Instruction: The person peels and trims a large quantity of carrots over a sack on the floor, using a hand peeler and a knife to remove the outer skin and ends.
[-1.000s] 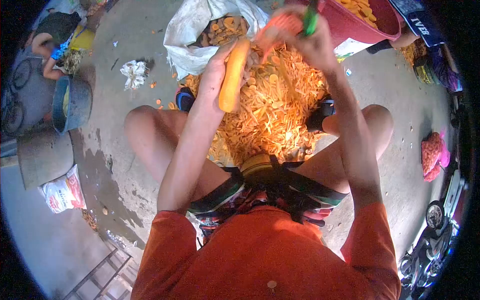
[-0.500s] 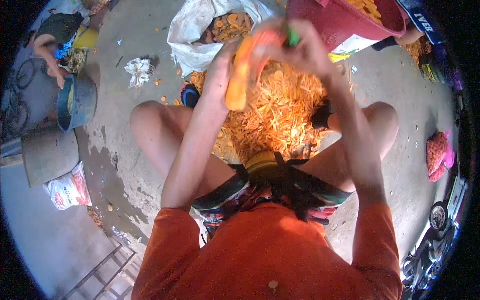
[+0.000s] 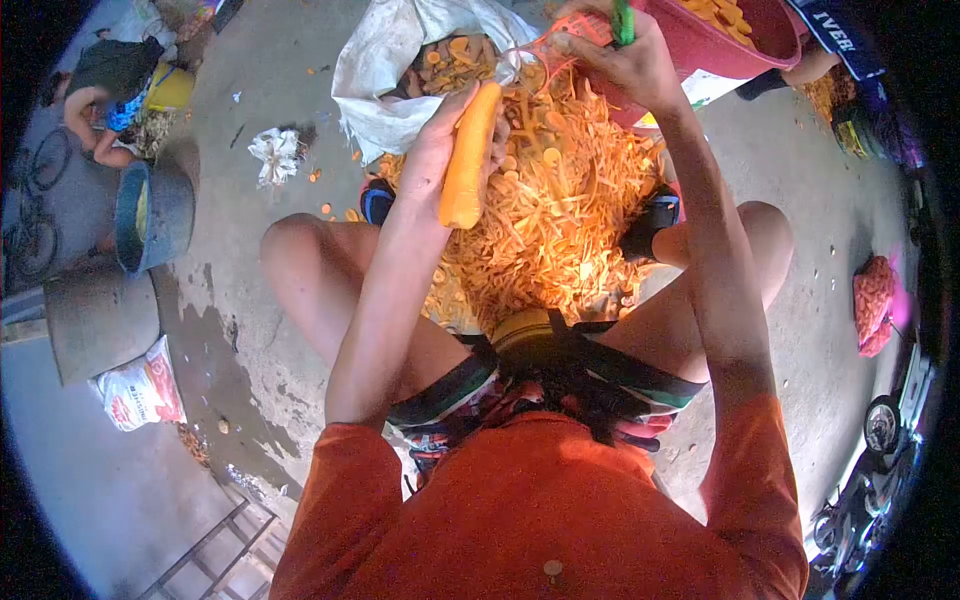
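My left hand [image 3: 440, 140] is closed around a peeled carrot [image 3: 470, 160], its thick end pointing down towards me. My right hand [image 3: 630, 65] is up and to the right, away from the carrot, and grips a green-handled peeler [image 3: 624, 22]. The peeler's working end is too blurred to make out, with orange streaks beside the fingers. Below both hands, between my feet, spreads a heap of carrot peelings [image 3: 560, 210] with some round slices in it.
An open white sack [image 3: 365, 90] of carrot pieces stands ahead. Beside it, a red tub [image 3: 690, 50] contains orange slices. Leftward are a blue-grey tub [image 3: 175, 210], another person [image 3: 105, 90] and a printed bag [image 3: 140, 390]. A red net sack [image 3: 875, 305] and motorcycle [image 3: 870, 480] are rightward.
My right hand has moved up and right, away from the carrot, with the peeler. My left hand keeps its hold, and the carrot has shifted slightly down.
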